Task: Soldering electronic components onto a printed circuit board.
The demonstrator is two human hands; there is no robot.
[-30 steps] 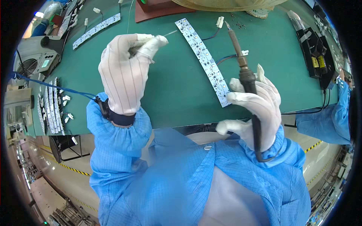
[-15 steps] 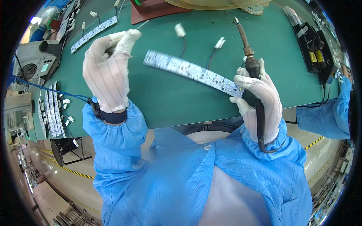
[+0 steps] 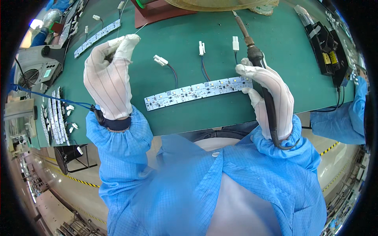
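A long white LED circuit strip lies crosswise on the green mat, with three wired white connectors trailing behind it. My right hand, in a white glove, grips a soldering iron whose tip points away, and its fingertips pinch the strip's right end. My gloved left hand is raised left of the strip, fingers closed on a thin solder wire.
More LED strips lie at the far left, others stacked at the left edge. A grey fan unit stands left. A black iron holder sits far right, beside another person's blue sleeve. A red-brown base stands behind.
The LED strip has swung from pointing away to lying crosswise, and three wired connectors now show behind it. My right hand has shifted to the strip's right end; my left hand rose slightly.
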